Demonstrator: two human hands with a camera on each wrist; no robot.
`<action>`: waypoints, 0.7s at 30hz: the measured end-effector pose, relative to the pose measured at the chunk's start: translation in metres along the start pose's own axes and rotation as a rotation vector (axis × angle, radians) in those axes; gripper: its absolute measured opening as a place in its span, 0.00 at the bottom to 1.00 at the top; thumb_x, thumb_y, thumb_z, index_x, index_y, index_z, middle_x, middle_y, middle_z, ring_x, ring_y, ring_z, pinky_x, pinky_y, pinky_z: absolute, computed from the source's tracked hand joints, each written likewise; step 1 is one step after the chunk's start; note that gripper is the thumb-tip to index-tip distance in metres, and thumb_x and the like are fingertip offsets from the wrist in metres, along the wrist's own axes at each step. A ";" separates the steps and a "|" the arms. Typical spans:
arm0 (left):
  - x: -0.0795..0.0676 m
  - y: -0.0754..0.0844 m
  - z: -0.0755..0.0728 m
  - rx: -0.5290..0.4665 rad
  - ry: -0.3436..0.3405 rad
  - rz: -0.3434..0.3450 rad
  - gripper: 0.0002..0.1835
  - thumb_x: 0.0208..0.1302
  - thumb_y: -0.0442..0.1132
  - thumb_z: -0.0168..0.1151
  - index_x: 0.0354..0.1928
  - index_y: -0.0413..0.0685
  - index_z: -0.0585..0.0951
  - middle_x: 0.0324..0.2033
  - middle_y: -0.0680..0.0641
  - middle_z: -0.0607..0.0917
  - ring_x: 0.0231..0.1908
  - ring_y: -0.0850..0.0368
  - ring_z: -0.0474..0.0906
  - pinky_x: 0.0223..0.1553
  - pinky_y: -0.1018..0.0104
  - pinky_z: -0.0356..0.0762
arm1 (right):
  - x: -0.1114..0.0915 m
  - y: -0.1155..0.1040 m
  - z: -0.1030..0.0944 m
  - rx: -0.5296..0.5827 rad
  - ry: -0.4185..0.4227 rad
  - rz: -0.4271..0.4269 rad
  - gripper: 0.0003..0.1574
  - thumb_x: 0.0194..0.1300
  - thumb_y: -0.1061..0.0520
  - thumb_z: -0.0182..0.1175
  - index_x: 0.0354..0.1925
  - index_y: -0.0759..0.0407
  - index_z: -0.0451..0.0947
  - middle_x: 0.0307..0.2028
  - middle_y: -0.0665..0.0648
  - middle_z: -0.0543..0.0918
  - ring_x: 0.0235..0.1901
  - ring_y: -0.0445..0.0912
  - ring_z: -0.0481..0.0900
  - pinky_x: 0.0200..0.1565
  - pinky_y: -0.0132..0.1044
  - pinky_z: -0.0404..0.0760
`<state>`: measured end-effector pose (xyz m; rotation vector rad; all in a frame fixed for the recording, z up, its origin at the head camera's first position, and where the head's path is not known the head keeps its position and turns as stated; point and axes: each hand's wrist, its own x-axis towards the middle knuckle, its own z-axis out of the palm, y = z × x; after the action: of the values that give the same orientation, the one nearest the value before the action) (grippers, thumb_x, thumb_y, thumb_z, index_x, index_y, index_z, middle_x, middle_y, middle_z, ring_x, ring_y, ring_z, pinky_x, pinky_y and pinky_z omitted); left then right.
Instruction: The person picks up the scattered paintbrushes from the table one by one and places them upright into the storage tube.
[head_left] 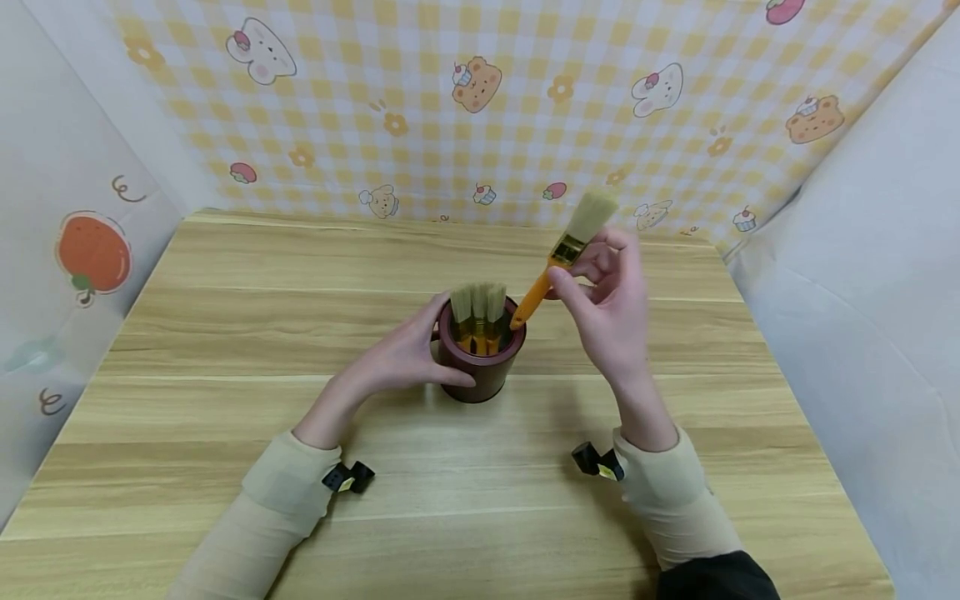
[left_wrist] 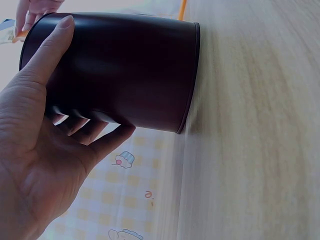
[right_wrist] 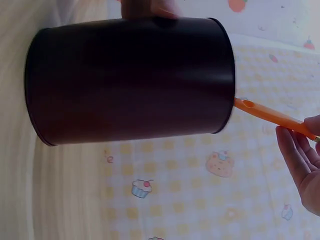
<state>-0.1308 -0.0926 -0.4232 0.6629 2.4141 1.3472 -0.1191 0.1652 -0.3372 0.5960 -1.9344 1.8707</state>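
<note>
A dark brown cylindrical holder (head_left: 480, 385) stands upright on the table, with three paintbrushes (head_left: 478, 312) in it, bristles up. My left hand (head_left: 401, 354) grips the holder from its left side; in the left wrist view the thumb lies across its wall and the fingers curl round the other side. Between thumb and fingers, my right hand (head_left: 611, 308) pinches another paintbrush (head_left: 534, 298) by its orange handle, close to the metal band. This brush is tilted, bristles up and to the right. Its handle end (right_wrist: 245, 103) is at the holder's rim on the right.
The wood-grain table (head_left: 450, 517) spreads around the holder. A yellow checked cloth (head_left: 510, 150) with cartoon prints hangs along the back. White sheets (head_left: 862, 275) rise at both sides. A small black camera (head_left: 597, 460) sits on each wrist.
</note>
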 end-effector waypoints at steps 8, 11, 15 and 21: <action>0.000 0.001 -0.001 0.005 0.002 -0.004 0.65 0.44 0.58 0.85 0.80 0.67 0.51 0.74 0.48 0.67 0.76 0.46 0.62 0.76 0.39 0.60 | -0.003 0.006 0.008 -0.177 -0.131 0.081 0.26 0.67 0.70 0.64 0.59 0.66 0.66 0.41 0.56 0.84 0.38 0.42 0.85 0.36 0.39 0.90; 0.000 0.000 -0.001 -0.004 0.005 0.004 0.65 0.44 0.58 0.85 0.80 0.68 0.52 0.73 0.49 0.68 0.76 0.47 0.63 0.77 0.40 0.60 | -0.004 0.009 0.009 -0.272 -0.179 0.110 0.26 0.67 0.68 0.66 0.58 0.66 0.66 0.42 0.62 0.84 0.41 0.40 0.84 0.37 0.32 0.88; 0.000 -0.001 0.000 -0.015 0.005 0.022 0.64 0.44 0.57 0.85 0.80 0.68 0.52 0.72 0.50 0.69 0.75 0.49 0.64 0.76 0.42 0.61 | -0.005 0.011 0.010 -0.370 -0.226 0.119 0.27 0.67 0.67 0.67 0.58 0.64 0.66 0.43 0.62 0.84 0.43 0.40 0.83 0.39 0.27 0.85; 0.000 -0.001 0.000 -0.029 0.006 0.030 0.63 0.45 0.58 0.85 0.79 0.69 0.53 0.71 0.51 0.70 0.73 0.51 0.66 0.76 0.44 0.63 | -0.005 0.011 0.011 -0.369 -0.241 0.082 0.26 0.67 0.67 0.67 0.59 0.62 0.68 0.43 0.60 0.85 0.42 0.42 0.84 0.39 0.29 0.85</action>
<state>-0.1310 -0.0931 -0.4243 0.6914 2.3937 1.3952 -0.1207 0.1550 -0.3498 0.6551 -2.4156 1.4817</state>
